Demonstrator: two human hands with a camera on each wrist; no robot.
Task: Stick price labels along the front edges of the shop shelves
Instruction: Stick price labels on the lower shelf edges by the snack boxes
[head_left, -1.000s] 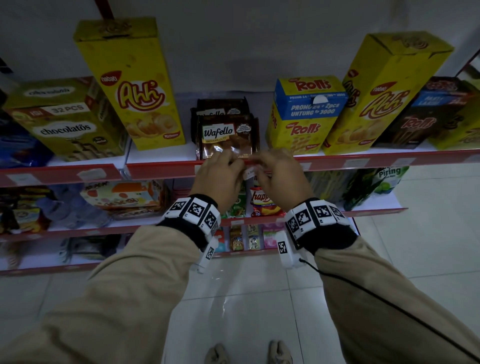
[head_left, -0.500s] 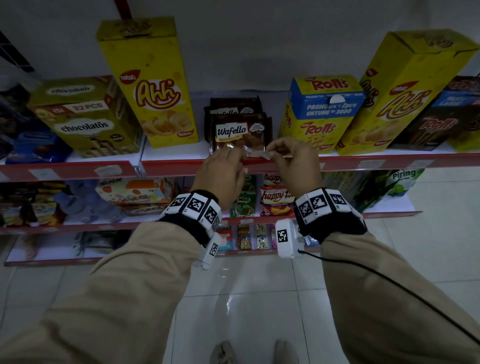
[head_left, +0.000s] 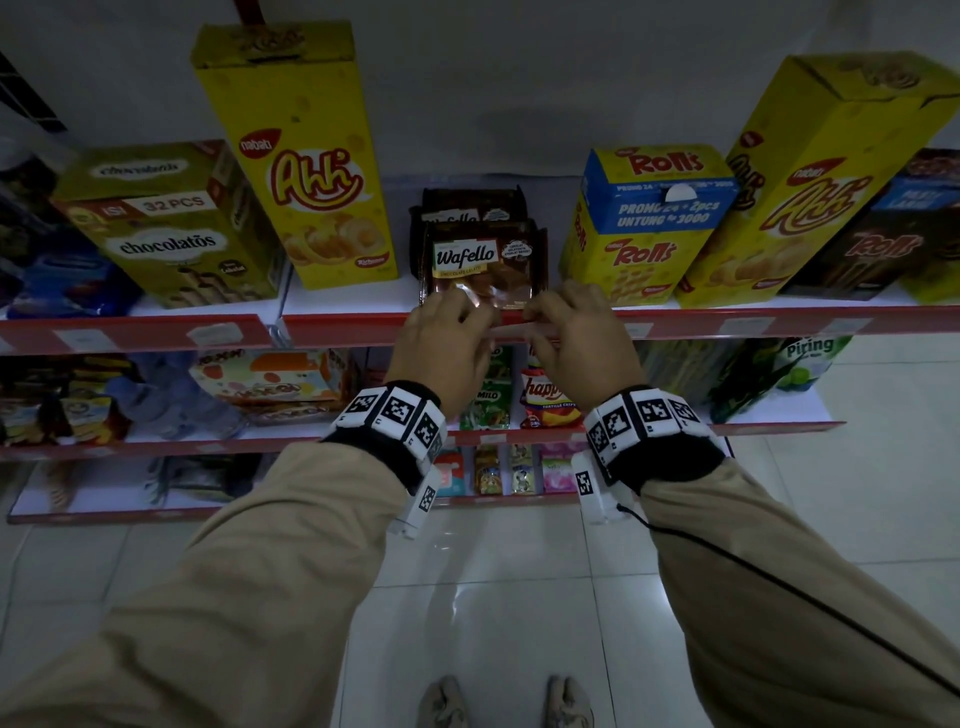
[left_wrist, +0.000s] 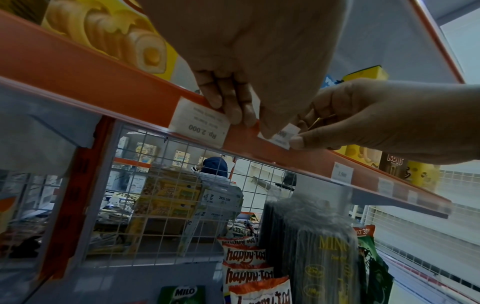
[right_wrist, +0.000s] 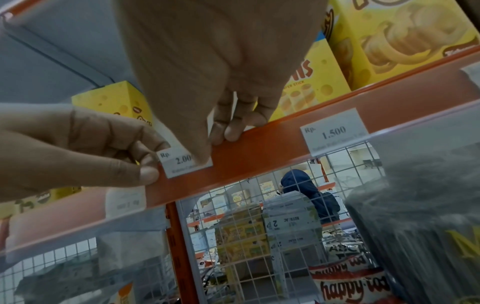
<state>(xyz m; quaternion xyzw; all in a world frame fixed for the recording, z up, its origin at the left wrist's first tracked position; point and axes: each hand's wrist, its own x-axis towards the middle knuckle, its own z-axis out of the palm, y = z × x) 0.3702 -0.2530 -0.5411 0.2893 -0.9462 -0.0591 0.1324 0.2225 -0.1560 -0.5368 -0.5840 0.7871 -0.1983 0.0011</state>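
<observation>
Head view: the left hand (head_left: 441, 343) and the right hand (head_left: 576, 338) meet at the red shelf edge (head_left: 337, 330), just below the Wafello pack (head_left: 480, 260). Half a second earlier they held the price label slightly higher, in front of that pack; now it has come down onto the strip. In the right wrist view the price label (right_wrist: 182, 164) lies against the strip. The left thumb and forefinger pinch its left end, while the right thumb covers its right part and the right fingers (right_wrist: 231, 131) curl over the top of the edge. A placed label (right_wrist: 335, 131) reading 1.500 sits further right. The label looks positioned but probably not yet rubbed flat, so pressing it down seems the remaining step here.
</observation>
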